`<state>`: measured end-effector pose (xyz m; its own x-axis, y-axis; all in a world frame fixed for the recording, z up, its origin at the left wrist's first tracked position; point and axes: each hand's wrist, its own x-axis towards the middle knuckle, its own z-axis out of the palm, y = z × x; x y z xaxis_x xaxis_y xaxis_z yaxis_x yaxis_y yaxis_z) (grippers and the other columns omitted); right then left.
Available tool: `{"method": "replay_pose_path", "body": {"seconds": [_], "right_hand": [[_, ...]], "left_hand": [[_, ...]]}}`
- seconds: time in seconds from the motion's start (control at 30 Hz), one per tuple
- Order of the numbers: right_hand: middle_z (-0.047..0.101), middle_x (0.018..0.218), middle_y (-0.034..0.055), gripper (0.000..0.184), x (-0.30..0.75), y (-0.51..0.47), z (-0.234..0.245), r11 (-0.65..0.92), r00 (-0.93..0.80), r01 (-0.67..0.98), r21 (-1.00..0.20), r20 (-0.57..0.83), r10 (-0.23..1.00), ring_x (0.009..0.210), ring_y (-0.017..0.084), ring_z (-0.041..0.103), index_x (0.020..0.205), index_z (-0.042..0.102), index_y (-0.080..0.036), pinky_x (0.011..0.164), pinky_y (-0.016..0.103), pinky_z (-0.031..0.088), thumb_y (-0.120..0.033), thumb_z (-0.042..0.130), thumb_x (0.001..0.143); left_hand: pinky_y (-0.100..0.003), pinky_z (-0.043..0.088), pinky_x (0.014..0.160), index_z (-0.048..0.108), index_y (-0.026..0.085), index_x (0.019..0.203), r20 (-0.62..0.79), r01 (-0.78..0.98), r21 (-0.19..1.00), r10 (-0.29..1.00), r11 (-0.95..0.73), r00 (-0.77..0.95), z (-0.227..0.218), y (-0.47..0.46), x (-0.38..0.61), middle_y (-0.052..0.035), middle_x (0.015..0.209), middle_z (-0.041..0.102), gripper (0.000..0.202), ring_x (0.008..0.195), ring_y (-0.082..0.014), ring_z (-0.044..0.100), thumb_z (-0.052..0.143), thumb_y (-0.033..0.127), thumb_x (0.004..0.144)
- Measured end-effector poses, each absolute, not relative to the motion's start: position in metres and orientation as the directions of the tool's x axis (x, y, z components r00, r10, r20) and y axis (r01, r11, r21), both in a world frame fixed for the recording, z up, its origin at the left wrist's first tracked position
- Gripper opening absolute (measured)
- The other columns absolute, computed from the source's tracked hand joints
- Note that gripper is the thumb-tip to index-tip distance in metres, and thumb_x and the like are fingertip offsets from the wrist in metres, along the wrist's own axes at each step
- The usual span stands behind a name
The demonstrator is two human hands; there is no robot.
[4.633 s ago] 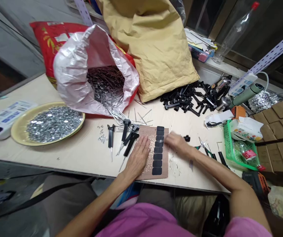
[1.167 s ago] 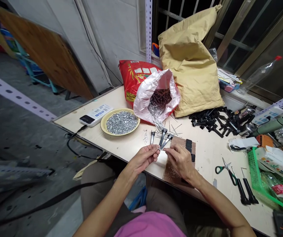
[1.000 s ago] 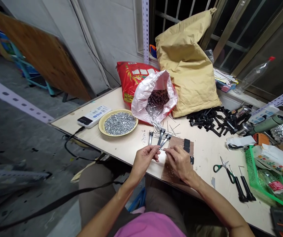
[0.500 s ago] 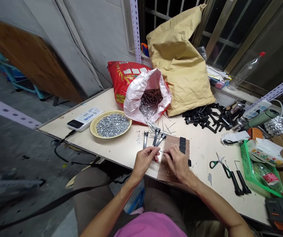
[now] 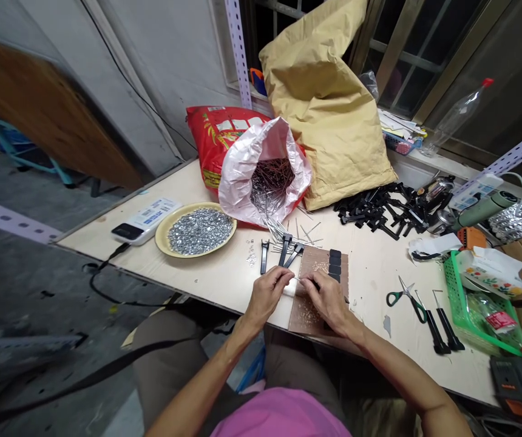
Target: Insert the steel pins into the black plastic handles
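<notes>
My left hand and my right hand are held close together just above the table's near edge. Both are closed in a pinch on the ends of a thin metal pin. Under my right hand lies a brown board with a column of black pads along its right side. Just beyond my hands lie three black-handled pieces with loose pins around them. An open white plastic bag full of metal pins stands behind those.
A yellow plate of small metal nuts and a white scale sit at the left. A tan paper sack, a red bag and a heap of black plastic parts stand behind. Scissors and a green basket lie at the right.
Earlier both hands lay on the brown board; they have since lifted and pinched a pin between them. Over the last second they stay so, while the view shifts.
</notes>
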<state>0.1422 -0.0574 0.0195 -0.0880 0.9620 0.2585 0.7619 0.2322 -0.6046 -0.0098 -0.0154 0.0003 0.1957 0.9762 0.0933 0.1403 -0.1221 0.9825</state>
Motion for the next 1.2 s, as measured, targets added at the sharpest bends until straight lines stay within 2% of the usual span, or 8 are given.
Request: {"method": "replay_pose_path", "body": {"seconds": [0.13, 0.3, 0.5, 0.73, 0.93, 1.0, 1.07, 1.2], "right_hand": [[0.064, 0.083, 0.0053, 0.021, 0.1415, -0.0588, 0.0183, 0.303, -0.144, 0.797, -0.523, 0.322, 0.936, 0.076, 0.017, 0.06, 0.091, 0.06, -0.019, 0.067, 0.027, 0.047, -0.029, 0.042, 0.095], [0.064, 0.081, 0.0064, 0.029, 0.1412, -0.0594, 0.0183, 0.361, -0.211, 0.837, -0.411, 0.365, 0.907, 0.072, 0.017, 0.06, 0.089, 0.061, -0.019, 0.065, 0.027, 0.048, -0.027, 0.034, 0.097], [0.062, 0.083, 0.0069, 0.027, 0.1409, -0.0582, 0.018, 0.379, -0.22, 0.808, -0.452, 0.365, 0.905, 0.075, 0.017, 0.06, 0.089, 0.06, -0.019, 0.066, 0.027, 0.047, -0.028, 0.036, 0.097], [0.057, 0.066, -0.0004, 0.031, 0.1405, -0.0539, 0.0237, 0.273, -0.215, 0.734, -0.622, 0.168, 0.962, 0.061, 0.012, 0.054, 0.075, 0.059, -0.018, 0.057, 0.022, 0.042, -0.031, 0.04, 0.095], [0.062, 0.077, 0.0071, 0.033, 0.1413, -0.0574, 0.0212, 0.354, -0.252, 0.86, -0.367, 0.298, 0.921, 0.067, 0.016, 0.057, 0.087, 0.064, -0.017, 0.061, 0.025, 0.042, -0.029, 0.035, 0.097], [0.063, 0.078, 0.0066, 0.032, 0.1416, -0.0583, 0.0215, 0.351, -0.251, 0.835, -0.423, 0.273, 0.928, 0.069, 0.016, 0.058, 0.089, 0.064, -0.018, 0.062, 0.026, 0.043, -0.028, 0.036, 0.097], [0.064, 0.079, 0.0045, 0.028, 0.1417, -0.0581, 0.0228, 0.314, -0.22, 0.772, -0.553, 0.232, 0.948, 0.07, 0.015, 0.059, 0.088, 0.064, -0.019, 0.065, 0.025, 0.045, -0.028, 0.039, 0.096], [0.065, 0.075, 0.0004, 0.022, 0.1433, -0.0564, 0.025, 0.197, -0.119, 0.66, -0.725, 0.158, 0.98, 0.068, 0.014, 0.06, 0.083, 0.063, -0.019, 0.064, 0.025, 0.046, -0.031, 0.047, 0.091]], "left_hand": [[-0.019, 0.032, 0.038, 0.06, 0.018, 0.067, -0.044, 0.025, 0.999, 0.982, 0.041, 0.182, -0.0027, -0.0146, -0.0086, 0.004, 0.055, 0.054, 0.025, 0.04, -0.0069, 0.041, 0.06, 0.042, 0.071], [-0.018, 0.03, 0.034, 0.059, 0.015, 0.067, -0.185, -0.147, 0.965, 0.959, 0.219, 0.214, -0.0014, -0.0135, -0.0078, 0.0052, 0.052, 0.052, 0.035, 0.036, -0.005, 0.039, 0.069, 0.048, 0.061], [-0.017, 0.03, 0.032, 0.058, 0.014, 0.061, -0.228, -0.233, 0.924, 0.927, 0.302, 0.298, 0.0032, -0.0139, -0.0102, 0.0048, 0.05, 0.052, 0.037, 0.035, -0.0036, 0.037, 0.071, 0.049, 0.059], [-0.017, 0.03, 0.033, 0.056, 0.015, 0.058, -0.183, -0.179, 0.953, 0.936, 0.244, 0.299, 0.0037, -0.0158, -0.0149, 0.0044, 0.051, 0.053, 0.035, 0.035, -0.0035, 0.038, 0.069, 0.047, 0.064], [-0.02, 0.028, 0.034, 0.055, 0.017, 0.062, -0.205, -0.127, 0.96, 0.938, 0.248, 0.279, 0.0017, -0.0166, -0.0137, 0.0052, 0.052, 0.049, 0.037, 0.036, -0.005, 0.035, 0.064, 0.053, 0.064], [-0.021, 0.03, 0.039, 0.054, 0.018, 0.062, -0.155, -0.033, 0.985, 0.95, 0.17, 0.272, 0.0023, -0.0165, -0.0135, 0.0052, 0.053, 0.048, 0.036, 0.04, -0.0067, 0.036, 0.059, 0.053, 0.068], [-0.022, 0.034, 0.046, 0.052, 0.02, 0.061, -0.06, 0.071, 0.997, 0.953, 0.041, 0.297, 0.0039, -0.016, -0.0133, 0.0047, 0.053, 0.046, 0.035, 0.046, -0.0095, 0.04, 0.051, 0.052, 0.072], [-0.026, 0.036, 0.055, 0.043, 0.022, 0.058, 0.087, 0.203, 0.964, 0.927, -0.171, 0.365, 0.0068, -0.0154, -0.011, 0.0037, 0.055, 0.041, 0.035, 0.055, -0.013, 0.042, 0.035, 0.048, 0.08]]}}
